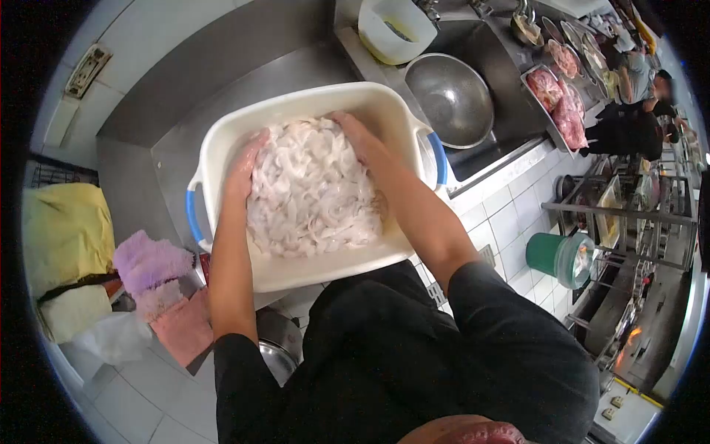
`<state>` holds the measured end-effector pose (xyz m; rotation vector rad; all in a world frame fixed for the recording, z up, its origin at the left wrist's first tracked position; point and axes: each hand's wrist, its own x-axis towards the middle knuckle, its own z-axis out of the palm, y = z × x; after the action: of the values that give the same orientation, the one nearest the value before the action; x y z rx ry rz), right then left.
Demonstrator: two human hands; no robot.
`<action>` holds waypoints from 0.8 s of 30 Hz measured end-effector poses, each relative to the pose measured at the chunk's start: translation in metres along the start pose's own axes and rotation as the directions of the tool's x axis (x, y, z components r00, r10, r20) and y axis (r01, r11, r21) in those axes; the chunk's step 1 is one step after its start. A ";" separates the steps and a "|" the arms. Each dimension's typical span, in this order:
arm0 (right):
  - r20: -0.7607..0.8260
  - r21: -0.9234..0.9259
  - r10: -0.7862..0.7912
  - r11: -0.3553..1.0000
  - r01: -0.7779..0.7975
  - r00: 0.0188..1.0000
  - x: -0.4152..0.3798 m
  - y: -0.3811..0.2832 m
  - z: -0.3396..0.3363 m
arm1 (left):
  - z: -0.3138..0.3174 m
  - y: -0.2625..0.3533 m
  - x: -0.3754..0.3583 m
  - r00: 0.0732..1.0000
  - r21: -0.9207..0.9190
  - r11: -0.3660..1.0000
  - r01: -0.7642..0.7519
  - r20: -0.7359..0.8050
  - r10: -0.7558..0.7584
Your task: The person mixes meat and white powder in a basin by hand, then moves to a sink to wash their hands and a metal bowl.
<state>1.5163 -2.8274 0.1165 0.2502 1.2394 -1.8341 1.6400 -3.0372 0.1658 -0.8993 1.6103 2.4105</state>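
A white tub with blue handles is in front of me, holding a heap of pale, slick raw strips of meat or seafood. My left hand presses into the heap's left side, between it and the tub wall, fingers curled at its far edge. On the opposite side, my right hand reaches over the far right edge of the heap with bent fingers. Together both hands cup the strips from the sides. The fingertips are partly buried in the strips.
Right of the tub, a metal bowl sits in the sink, with a white container behind. A tray of red meat stands farther right. Cloths lie at left. A green bucket and a person are near the stoves.
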 end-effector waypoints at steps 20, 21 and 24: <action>0.615 -0.787 -0.306 -0.183 0.589 0.727 -0.145 0.059 0.026 | 0.012 -0.075 -0.112 0.647 0.662 0.021 -0.750 0.726 0.231; 0.593 -0.805 -0.252 -0.213 0.554 0.765 -0.141 0.058 0.025 | 0.017 -0.072 -0.107 0.754 0.751 0.068 -0.656 0.652 0.075; 0.503 -0.848 -0.118 -0.256 0.464 0.856 -0.147 0.034 0.044 | 0.046 -0.035 -0.109 0.820 0.827 0.011 -0.562 0.559 -0.123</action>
<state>1.6415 -2.7864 0.2020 -1.3238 2.2990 -0.5116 1.7244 -2.9567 0.2070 0.3433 2.5466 0.6801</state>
